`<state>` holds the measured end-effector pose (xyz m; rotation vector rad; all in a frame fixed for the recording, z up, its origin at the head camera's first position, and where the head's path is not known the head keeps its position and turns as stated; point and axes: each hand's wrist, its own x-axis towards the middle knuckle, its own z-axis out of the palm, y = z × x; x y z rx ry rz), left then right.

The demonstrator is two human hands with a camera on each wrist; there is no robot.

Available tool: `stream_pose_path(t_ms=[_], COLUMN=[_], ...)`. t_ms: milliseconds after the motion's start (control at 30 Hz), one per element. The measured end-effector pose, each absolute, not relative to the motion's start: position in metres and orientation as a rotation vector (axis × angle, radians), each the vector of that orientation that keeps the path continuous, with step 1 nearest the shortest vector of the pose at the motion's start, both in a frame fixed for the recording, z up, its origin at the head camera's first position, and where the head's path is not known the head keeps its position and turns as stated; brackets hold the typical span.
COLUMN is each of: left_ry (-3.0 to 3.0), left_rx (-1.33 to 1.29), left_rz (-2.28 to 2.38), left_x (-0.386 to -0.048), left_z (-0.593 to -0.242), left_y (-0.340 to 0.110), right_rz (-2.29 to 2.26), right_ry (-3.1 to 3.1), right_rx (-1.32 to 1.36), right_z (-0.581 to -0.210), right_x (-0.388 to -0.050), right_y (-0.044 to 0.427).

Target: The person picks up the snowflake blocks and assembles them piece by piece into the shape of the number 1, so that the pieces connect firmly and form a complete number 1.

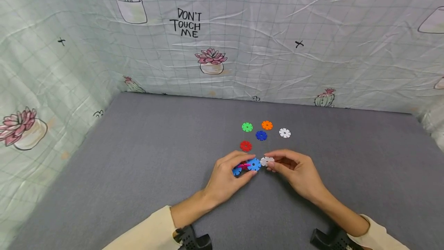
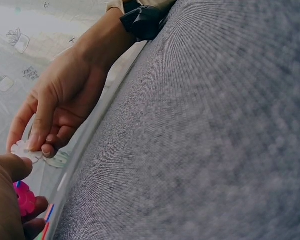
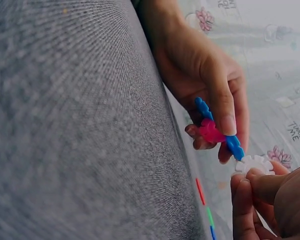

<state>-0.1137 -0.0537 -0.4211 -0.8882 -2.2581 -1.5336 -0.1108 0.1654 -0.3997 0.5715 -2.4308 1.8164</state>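
Note:
My left hand (image 1: 223,174) grips a small joined cluster of notched plastic discs between thumb and fingers. In it, a pink disc (image 3: 211,130) sits between two light blue discs (image 3: 234,147). My right hand (image 1: 298,173) pinches a white notched disc (image 1: 266,161) between thumb and fingertips. The white disc's edge is right beside the nearer blue disc's edge; in the right wrist view they seem to meet, though I cannot tell whether the slots interlock. Part of the cluster is hidden behind the left fingers.
Several loose discs lie flat on the grey table (image 1: 156,157) beyond the hands: red (image 1: 246,146), green (image 1: 247,127), dark blue (image 1: 261,135), orange (image 1: 267,125) and white (image 1: 285,133). A patterned cloth (image 1: 256,49) hangs behind the table and along its left side.

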Motion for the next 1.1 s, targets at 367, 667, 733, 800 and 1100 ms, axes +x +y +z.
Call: stream_pose_path(t_ms=[367,667,733,800,1100], left_ry=[-2.240,-2.209,-2.208,-2.210,-2.219], left_rx=[-0.939,-0.993,-0.997,-0.996,-1.026], left_rz=[-1.541,-1.552,-1.560,-1.568,-1.580], left_x=[-0.1144,-0.1145,-0.1146,-0.1145,-0.1130], left_z=[-0.4203,-0.4189,-0.4194,-0.4197,-0.4201], left_y=[-0.0532,-0.0538,-0.0538,-0.0539,-0.0548], right_rz=[1.878,1.821,1.818,1.824,1.870], right_ry=[-2.366,-2.382,-2.384,-2.376,-2.370], right_rx=[0.648,0.678,0.685,0.702,0.726], right_z=[-0.4028,-0.4026,-0.4024,-0.4031,-0.4034], right_x=[-0.1102,-0.1078,-0.1072,-0.1068,-0.1037], right_y=[0.1645,0.1640,0.1634,0.1625,0.1619])
